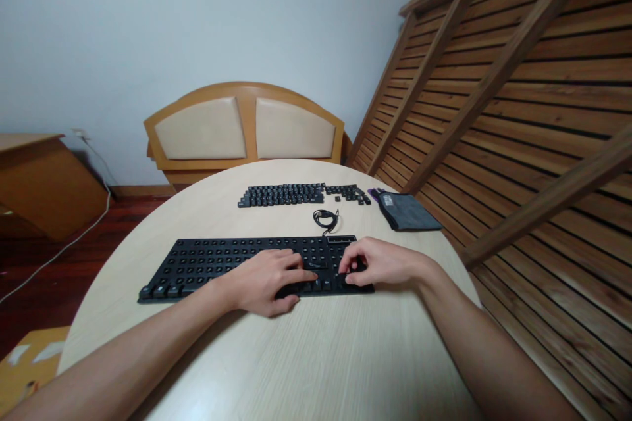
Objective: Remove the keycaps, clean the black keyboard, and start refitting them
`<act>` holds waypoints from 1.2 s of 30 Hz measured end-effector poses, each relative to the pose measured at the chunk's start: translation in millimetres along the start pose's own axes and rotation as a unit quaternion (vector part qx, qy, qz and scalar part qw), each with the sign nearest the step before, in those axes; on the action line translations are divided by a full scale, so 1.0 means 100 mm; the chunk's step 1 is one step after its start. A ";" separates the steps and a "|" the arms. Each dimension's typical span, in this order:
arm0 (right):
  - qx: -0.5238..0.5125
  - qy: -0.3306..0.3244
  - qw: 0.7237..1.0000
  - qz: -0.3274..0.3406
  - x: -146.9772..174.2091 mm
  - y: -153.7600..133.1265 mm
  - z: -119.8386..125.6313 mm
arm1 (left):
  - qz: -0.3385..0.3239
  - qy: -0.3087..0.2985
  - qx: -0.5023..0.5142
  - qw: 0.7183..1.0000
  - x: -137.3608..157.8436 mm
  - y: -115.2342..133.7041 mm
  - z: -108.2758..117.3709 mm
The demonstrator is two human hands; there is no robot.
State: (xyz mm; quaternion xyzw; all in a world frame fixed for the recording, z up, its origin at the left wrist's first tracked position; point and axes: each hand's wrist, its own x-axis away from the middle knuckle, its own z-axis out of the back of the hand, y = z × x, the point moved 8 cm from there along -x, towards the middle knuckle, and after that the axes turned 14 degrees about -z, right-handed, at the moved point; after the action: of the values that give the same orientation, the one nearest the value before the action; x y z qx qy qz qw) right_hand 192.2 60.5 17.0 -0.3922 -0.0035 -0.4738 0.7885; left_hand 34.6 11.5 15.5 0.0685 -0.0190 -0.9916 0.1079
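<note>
A black keyboard [207, 260] lies across the table, most of its keycaps off and the key switches bare. Some caps remain along its front row, at the left end and around the arrow keys. Over its right half rests my left hand [269, 279], palm down with fingers stretched. Its index fingertip touches the arrow-key area. My right hand [378, 262] is at the number pad, thumb and finger pinched on a black keycap at the pad's front left; the fingers partly hide it.
Beyond the keyboard, loose black keycaps [281, 195] lie in rows, with a smaller group [345, 192] to their right. A coiled cable [326, 218] sits behind the keyboard. A dark grey pouch [412, 212] lies at the table's right edge. Wooden slats [518, 112] lean close on the right.
</note>
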 end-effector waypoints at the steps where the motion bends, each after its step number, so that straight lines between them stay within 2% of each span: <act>1: 0.004 0.003 1.000 0.003 0.00 0.00 0.00 | -0.001 0.002 -0.001 1.000 0.00 0.00 0.00; 10: -0.004 -0.009 1.000 -0.020 -0.04 0.05 -0.03 | -0.007 0.015 0.000 1.000 0.01 0.00 0.01; 18: -0.016 -0.017 1.000 0.002 -0.06 0.04 -0.07 | 0.002 -0.005 0.000 1.000 -0.01 0.00 -0.01; 26: -0.019 -0.018 1.000 0.012 -0.08 0.05 -0.09 | -0.004 0.008 -0.001 1.000 0.00 0.01 0.01; 36: -0.029 -0.019 0.999 -0.026 -0.06 0.07 -0.09 | -0.011 0.020 -0.006 1.000 0.00 0.02 0.03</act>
State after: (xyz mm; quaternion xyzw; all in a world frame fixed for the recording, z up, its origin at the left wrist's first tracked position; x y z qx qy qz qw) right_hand 190.3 60.7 4.2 -0.4240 -0.0151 -0.4863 0.7639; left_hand 34.9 10.1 18.7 0.0878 -0.0097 -0.9913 0.0978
